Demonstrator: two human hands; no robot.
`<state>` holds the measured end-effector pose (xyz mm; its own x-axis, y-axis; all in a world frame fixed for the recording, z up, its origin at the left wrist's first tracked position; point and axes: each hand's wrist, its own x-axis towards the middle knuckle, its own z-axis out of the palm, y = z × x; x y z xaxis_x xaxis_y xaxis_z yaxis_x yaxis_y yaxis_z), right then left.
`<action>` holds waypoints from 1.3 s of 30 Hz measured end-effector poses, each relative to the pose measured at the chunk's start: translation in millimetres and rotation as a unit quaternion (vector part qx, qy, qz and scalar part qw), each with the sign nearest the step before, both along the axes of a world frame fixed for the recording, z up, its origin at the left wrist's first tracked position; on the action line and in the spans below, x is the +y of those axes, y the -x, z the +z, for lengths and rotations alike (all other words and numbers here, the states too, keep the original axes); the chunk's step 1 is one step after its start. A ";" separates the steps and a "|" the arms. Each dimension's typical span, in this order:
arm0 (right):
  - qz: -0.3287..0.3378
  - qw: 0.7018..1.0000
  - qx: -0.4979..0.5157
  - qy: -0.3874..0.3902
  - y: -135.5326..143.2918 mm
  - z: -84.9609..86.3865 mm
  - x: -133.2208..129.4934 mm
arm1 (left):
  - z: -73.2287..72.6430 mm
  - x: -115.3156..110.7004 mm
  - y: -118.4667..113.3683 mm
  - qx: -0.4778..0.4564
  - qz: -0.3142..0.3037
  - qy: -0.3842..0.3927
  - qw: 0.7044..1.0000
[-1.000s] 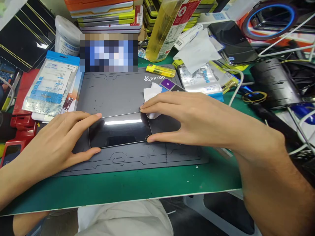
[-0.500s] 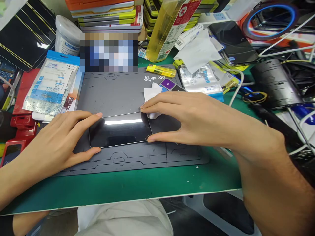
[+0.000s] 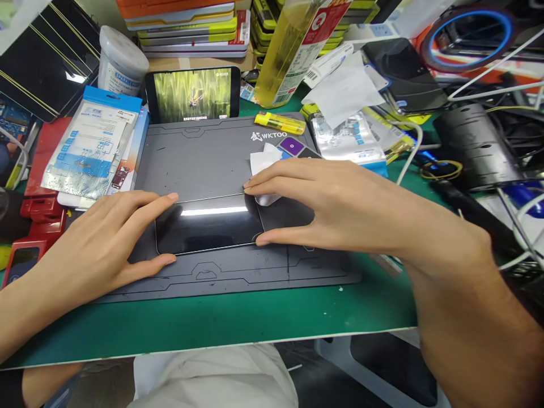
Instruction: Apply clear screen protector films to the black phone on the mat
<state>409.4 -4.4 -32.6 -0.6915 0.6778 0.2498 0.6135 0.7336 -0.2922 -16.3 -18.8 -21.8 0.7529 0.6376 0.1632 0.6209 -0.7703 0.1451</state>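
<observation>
A black smartphone [image 3: 208,226] lies screen up on the grey work mat [image 3: 187,158], a bright strip of light reflected in its glass. My left hand [image 3: 123,238] grips its left end, thumb on the near edge and fingers on the far edge. At the right end my right hand [image 3: 314,204] pinches the far and near corners between fingers and thumb. A crumpled white tissue [image 3: 266,161] sits just behind my right fingers, with part of a pale rounded object showing below it.
A second phone [image 3: 193,95] stands propped at the mat's back, showing a green picture. Behind are a yellow liquid bottle [image 3: 293,54] and a white tub [image 3: 121,62]. Silver packets [image 3: 91,141] lie left. A yellow tube [image 3: 279,122] rests on the mat; cables crowd the right.
Both hands keep their hold on the smartphone, which has not visibly moved on the mat. The propped phone's screen, blurred out before, now shows a green picture. The view has shifted very slightly.
</observation>
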 end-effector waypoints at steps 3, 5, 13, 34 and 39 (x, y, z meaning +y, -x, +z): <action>-0.001 1.000 -0.003 0.008 0.0 -0.5 0.2 | 0.4 0.6 0.0 -0.009 -0.007 0.001 1.000; 0.000 1.000 -0.004 0.008 -0.5 0.5 0.6 | 0.0 0.7 -0.2 -0.009 -0.011 -0.003 1.000; 0.011 0.999 -0.032 -0.002 -2.4 6.5 1.0 | -1.9 -0.4 -1.2 0.003 -0.011 -0.006 1.000; 0.011 0.999 -0.029 0.010 -2.1 7.9 -0.3 | 2.5 -1.4 -0.7 -0.002 -0.006 0.014 1.000; 0.013 0.999 -0.025 0.023 -2.9 8.8 0.4 | 1.0 -0.2 -1.2 -0.007 -0.010 0.012 1.000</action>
<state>412.3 -4.0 -23.8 -0.7200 0.6693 0.1833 0.6093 0.7361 -0.2948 -15.2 -18.9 -20.8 0.7639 0.6255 0.1589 0.6025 -0.7794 0.1719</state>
